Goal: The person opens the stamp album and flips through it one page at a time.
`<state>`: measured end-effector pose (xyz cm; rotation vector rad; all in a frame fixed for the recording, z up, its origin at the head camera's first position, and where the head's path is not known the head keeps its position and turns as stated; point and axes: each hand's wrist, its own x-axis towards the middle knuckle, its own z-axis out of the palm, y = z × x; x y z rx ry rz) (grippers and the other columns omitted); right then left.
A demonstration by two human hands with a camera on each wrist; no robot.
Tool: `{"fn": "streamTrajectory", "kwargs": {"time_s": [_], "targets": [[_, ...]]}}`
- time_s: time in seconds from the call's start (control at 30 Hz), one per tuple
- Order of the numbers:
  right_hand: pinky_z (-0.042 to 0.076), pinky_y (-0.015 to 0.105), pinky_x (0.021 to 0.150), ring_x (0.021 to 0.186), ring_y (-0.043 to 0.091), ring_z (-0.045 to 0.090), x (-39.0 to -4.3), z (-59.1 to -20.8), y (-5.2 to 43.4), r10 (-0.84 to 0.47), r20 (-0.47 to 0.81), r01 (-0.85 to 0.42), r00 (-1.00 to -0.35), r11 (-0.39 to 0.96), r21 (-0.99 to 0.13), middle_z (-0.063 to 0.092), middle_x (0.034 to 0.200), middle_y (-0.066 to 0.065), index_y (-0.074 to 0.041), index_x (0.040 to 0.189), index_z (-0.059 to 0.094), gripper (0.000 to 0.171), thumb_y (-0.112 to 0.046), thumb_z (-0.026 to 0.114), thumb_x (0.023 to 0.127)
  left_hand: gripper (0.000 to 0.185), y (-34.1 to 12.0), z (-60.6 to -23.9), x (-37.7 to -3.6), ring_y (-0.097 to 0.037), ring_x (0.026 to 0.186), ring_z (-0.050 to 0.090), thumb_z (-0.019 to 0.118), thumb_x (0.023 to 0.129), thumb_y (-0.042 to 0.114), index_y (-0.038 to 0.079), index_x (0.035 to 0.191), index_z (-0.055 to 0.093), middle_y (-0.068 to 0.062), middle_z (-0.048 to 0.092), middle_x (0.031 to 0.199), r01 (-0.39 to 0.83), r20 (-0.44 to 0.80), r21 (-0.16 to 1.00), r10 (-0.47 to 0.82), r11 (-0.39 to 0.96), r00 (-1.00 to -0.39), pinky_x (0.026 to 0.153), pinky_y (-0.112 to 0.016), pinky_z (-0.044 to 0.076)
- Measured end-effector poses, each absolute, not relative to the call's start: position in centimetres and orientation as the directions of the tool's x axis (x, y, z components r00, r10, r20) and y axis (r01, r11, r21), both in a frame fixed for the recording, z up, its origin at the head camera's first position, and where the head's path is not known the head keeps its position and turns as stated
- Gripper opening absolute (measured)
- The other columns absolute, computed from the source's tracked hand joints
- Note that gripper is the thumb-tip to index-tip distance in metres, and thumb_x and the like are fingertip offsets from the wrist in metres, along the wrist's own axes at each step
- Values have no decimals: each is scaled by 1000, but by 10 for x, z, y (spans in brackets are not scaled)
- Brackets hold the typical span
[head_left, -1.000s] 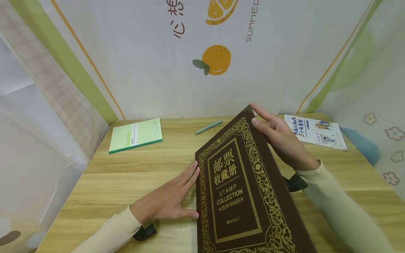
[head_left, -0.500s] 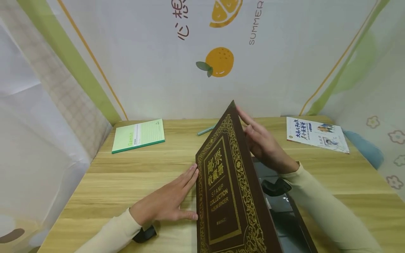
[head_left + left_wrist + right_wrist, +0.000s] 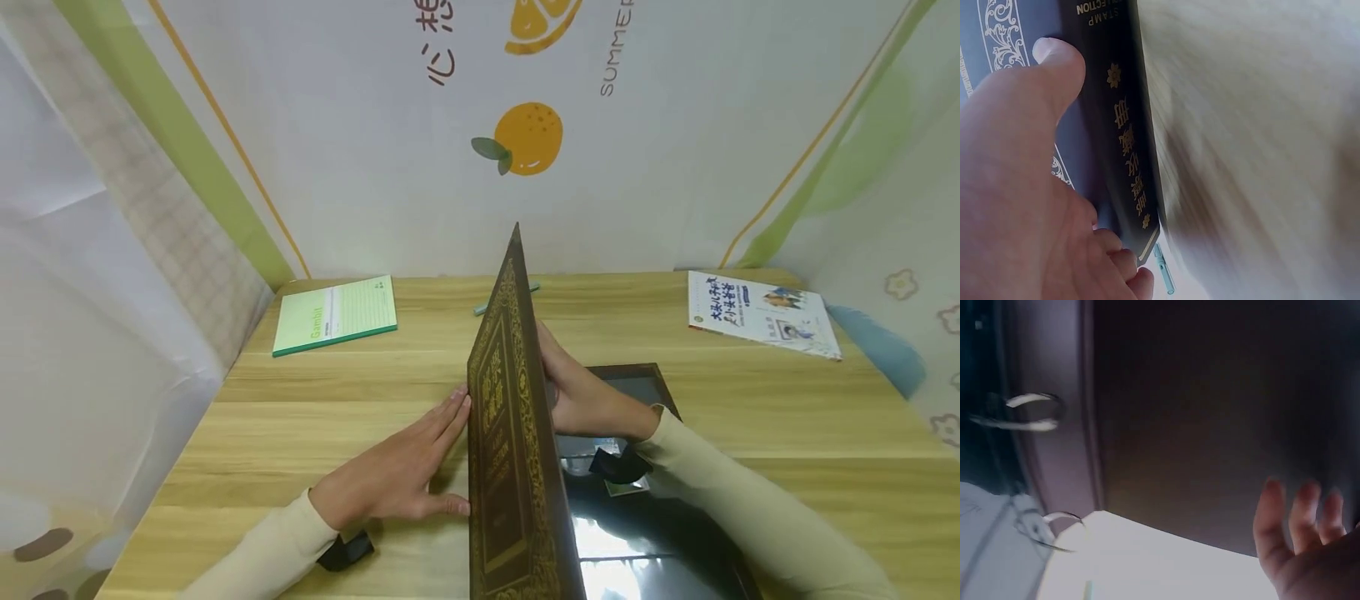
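Note:
A dark brown stamp album (image 3: 498, 450) with gold ornament lies on the table, its front cover standing almost upright. My left hand (image 3: 401, 467) rests along its spine side with straight fingers; the left wrist view shows the thumb on the cover near the lettered spine (image 3: 1124, 131). Behind the raised cover, my right hand (image 3: 592, 400) touches its inner face, and the head view hides its fingertips. Straight fingers of that hand show in the right wrist view, beside the dark inner cover (image 3: 1197, 425) and metal binder rings (image 3: 1038, 419). Black glossy pocket pages (image 3: 622, 521) lie exposed under my right forearm.
A green notebook (image 3: 335, 317) lies at the back left of the wooden table (image 3: 315, 425). Partly behind the cover is a teal pen (image 3: 481, 309). A white booklet (image 3: 765, 315) lies at the back right. Printed cloth (image 3: 375, 183) hangs behind the table.
The album's cover has swung up and left from a slant to nearly upright, exposing the pages. My right hand has moved left behind it; my left hand stays at the spine.

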<state>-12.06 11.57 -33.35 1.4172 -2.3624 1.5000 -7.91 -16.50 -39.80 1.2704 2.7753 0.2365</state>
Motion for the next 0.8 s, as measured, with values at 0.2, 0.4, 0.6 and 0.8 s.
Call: {"fn": "streamTrajectory", "kwargs": {"time_s": [0.2,0.4,0.6,0.8], "targets": [[36,53,116,150,30,17,-116,-356,100,-700,426,-725,-573,190,-662,5,162,15,-4,161,8,114,-40,83,82,117,-168,-399,-78,-29,159,11,44,87,82,1,161,4,-19,3,170,753,29,173,761,635,-649,123,-42,29],[34,54,118,154,32,18,-113,-379,88,-723,344,-638,-599,172,-750,3,168,12,-15,163,-7,132,-24,91,75,113,-173,-396,-79,-28,159,11,52,89,76,4,162,4,-16,1,171,750,25,169,758,639,-652,125,-44,25],[25,61,120,157,37,0,-109,-391,82,-755,281,-572,-593,149,-807,-15,170,8,-19,161,-17,147,-16,95,67,98,-181,-376,-86,-34,156,19,64,95,53,7,163,9,-15,0,171,730,37,168,735,663,-677,122,-48,31],[29,59,119,157,35,5,-109,-396,80,-759,277,-548,-589,123,-827,-13,170,7,-21,161,-20,148,-14,95,68,82,-185,-326,-97,-32,152,31,63,101,28,3,162,15,-16,10,170,782,298,116,730,612,-615,117,-47,39]]}}
